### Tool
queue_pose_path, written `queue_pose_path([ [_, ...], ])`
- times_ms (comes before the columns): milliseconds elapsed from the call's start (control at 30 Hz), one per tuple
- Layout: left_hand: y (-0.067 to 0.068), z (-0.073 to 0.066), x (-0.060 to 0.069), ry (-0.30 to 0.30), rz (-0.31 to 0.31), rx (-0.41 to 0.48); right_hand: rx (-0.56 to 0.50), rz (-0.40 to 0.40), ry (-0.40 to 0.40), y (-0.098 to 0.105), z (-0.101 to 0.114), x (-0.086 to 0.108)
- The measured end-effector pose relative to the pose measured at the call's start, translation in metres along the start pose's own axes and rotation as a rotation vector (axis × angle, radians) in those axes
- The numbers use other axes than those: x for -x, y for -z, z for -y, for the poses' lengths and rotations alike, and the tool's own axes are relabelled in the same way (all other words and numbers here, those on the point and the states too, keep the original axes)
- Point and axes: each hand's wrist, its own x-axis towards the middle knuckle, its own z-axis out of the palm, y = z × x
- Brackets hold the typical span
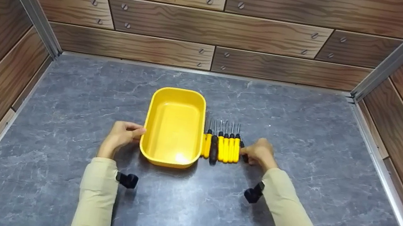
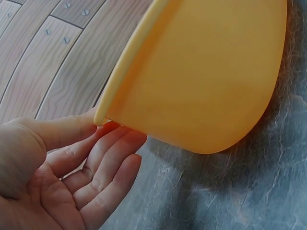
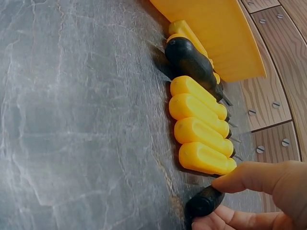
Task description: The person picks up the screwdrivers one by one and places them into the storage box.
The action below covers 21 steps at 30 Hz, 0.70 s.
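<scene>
My left hand (image 1: 120, 136) grips the left rim of a yellow plastic bin (image 1: 174, 133), thumb at the rim and fingers against the outer wall in the left wrist view. The bin's inside holds nothing. To its right lies a row of screwdrivers, several with yellow handles (image 3: 201, 129), shafts pointing away from me. Among them is one with a thicker black handle (image 1: 214, 149). At the row's right end my right hand (image 1: 260, 152) pinches another black-handled screwdriver (image 3: 205, 201) between thumb and fingers; its shaft is hidden. The bin's edge partly covers the leftmost screwdrivers.
Everything lies on a grey marbled tabletop (image 1: 185, 215). Wood-patterned panels (image 1: 215, 28) wall it in at the back and both sides, with metal rails (image 1: 392, 208) along the edges. Each wrist carries a small black camera (image 1: 128, 180).
</scene>
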Motion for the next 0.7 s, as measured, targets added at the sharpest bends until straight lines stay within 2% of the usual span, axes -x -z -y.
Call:
queue_pose_path([
  [100,0.000,-0.001,0.000,0.003,0.013,0.010,-0.043,0.011,-0.011,0.001,-0.002,0.000],
  [333,0.003,-0.003,0.000,0.028,0.031,-0.019,-0.273,0.107,-0.049,0.009,-0.002,0.000],
  [700,0.002,-0.003,-0.002,0.041,0.041,0.000,-0.307,0.127,-0.040,0.016,0.000,-0.001],
])
